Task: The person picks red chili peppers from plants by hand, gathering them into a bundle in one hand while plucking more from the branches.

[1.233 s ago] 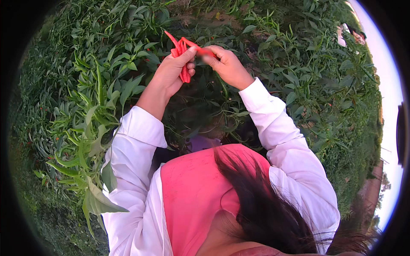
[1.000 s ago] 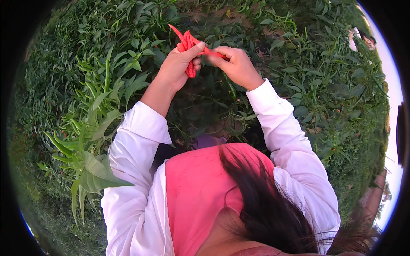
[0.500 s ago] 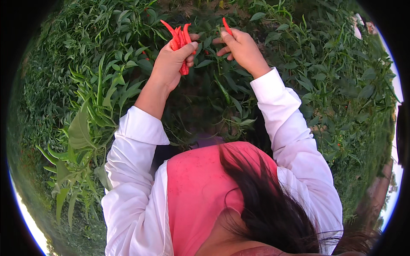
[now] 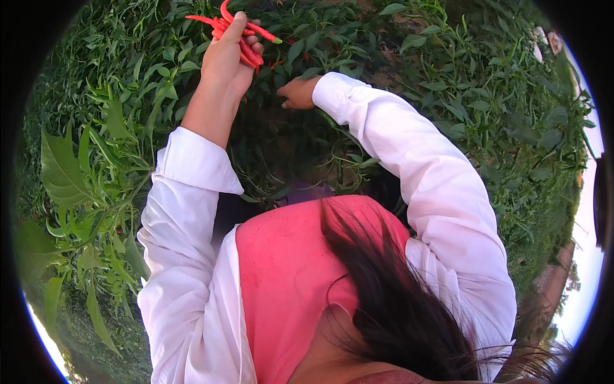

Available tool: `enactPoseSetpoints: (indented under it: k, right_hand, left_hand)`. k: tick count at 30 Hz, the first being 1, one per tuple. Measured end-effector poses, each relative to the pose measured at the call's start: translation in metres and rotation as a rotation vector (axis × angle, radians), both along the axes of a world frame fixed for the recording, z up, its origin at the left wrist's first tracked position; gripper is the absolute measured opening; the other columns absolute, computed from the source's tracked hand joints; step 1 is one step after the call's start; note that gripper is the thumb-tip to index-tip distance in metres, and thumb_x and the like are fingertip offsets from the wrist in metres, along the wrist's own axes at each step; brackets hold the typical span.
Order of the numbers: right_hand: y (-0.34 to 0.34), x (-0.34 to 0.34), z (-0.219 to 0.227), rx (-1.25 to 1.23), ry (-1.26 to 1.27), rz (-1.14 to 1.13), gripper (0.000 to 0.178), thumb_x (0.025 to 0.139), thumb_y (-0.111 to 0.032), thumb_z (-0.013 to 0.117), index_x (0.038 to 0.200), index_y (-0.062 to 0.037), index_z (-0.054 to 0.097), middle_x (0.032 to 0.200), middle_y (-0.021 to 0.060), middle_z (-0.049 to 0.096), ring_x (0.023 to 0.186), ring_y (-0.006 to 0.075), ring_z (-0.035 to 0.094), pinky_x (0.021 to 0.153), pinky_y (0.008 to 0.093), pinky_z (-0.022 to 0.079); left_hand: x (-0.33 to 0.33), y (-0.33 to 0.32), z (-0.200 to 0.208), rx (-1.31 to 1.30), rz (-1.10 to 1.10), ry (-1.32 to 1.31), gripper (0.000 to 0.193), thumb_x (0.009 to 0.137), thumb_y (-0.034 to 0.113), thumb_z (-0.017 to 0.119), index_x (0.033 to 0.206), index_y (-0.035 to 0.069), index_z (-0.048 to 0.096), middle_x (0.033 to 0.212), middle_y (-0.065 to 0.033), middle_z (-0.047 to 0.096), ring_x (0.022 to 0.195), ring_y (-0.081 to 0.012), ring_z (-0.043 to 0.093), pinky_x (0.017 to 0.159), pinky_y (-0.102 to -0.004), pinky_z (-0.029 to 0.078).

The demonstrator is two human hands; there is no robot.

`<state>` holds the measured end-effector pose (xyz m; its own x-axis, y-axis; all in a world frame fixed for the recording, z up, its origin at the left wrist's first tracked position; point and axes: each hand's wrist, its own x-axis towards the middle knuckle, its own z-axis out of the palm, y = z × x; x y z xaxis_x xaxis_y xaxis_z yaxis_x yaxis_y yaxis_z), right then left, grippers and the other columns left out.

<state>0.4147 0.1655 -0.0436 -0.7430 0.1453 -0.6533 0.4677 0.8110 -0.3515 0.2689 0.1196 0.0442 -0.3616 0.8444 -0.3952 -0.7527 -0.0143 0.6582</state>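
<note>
The left hand [image 4: 227, 61] has its grip closed around a bunch of long red chili peppers [image 4: 233, 29], held up above the foliage; the thin pods stick out past the fingers toward the upper left and right, one showing a green stem tip. At least five pods can be made out in the bunch, though they overlap too much for an exact count. The right hand [image 4: 297, 93] is lower and just beside the left wrist, pushed down among the leaves of the pepper plants [image 4: 332, 45]; its fingers are curled narrow, but leaves and shadow hide what, if anything, they pinch. A few small red peppers [image 4: 276, 64] hang on the plant between the two hands. Both arms wear white sleeves [image 4: 192, 166] over a pink top [image 4: 281, 269]. Broad-leaved weeds [image 4: 70, 173] crowd the left side.
</note>
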Motion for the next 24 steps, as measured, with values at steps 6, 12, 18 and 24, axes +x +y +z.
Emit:
enactPoseSetpoints:
  k: [6, 12, 18, 24]
  right_hand:
    - [0.068, 0.115, -0.058, 0.227, -0.368, -0.057, 0.038, 0.081, -0.033, 0.054, 0.105, -0.0034, 0.058, 0.107, 0.0188, 0.059, 0.099, 0.036, 0.055, 0.083, 0.0432, 0.044]
    - [0.068, 0.214, -0.102, 0.083, -0.43, -0.43, 0.035, 0.08, -0.028, 0.057, 0.103, -0.0024, 0.06, 0.103, 0.0191, 0.061, 0.093, 0.0356, 0.058, 0.08, 0.0407, 0.045]
    - [0.108, 0.145, -0.117, 0.279, 0.478, -0.946, 0.026, 0.077, -0.023, 0.058, 0.099, -0.01, 0.063, 0.093, 0.0171, 0.063, 0.087, 0.035, 0.059, 0.078, 0.0403, 0.047]
    - [0.139, 0.08, -0.12, 0.453, 0.111, -1.149, 0.037, 0.076, -0.033, 0.06, 0.108, -0.0136, 0.059, 0.106, 0.013, 0.06, 0.096, 0.0301, 0.058, 0.084, 0.0368, 0.045]
  left_hand:
    - [-0.006, -0.012, 0.02, -0.007, -0.035, -0.057, 0.017, 0.09, 0.022, 0.052, 0.082, 0.007, 0.052, 0.063, 0.0008, 0.048, 0.055, -0.009, 0.047, 0.048, -0.0226, 0.042]
    - [-0.015, -0.02, 0.027, -0.043, 0.01, -0.05, 0.014, 0.089, 0.02, 0.053, 0.081, 0.008, 0.052, 0.062, 0.0021, 0.048, 0.052, -0.0076, 0.045, 0.046, -0.0199, 0.041]
    - [-0.006, -0.01, 0.02, -0.065, 0.012, -0.025, 0.011, 0.087, 0.018, 0.056, 0.085, 0.008, 0.053, 0.071, -0.0003, 0.055, 0.06, -0.0093, 0.052, 0.052, -0.0226, 0.045]
    - [-0.005, -0.004, 0.011, -0.096, -0.042, -0.046, 0.016, 0.085, 0.019, 0.06, 0.089, 0.005, 0.053, 0.083, -0.0055, 0.059, 0.063, -0.0102, 0.049, 0.059, -0.026, 0.045]
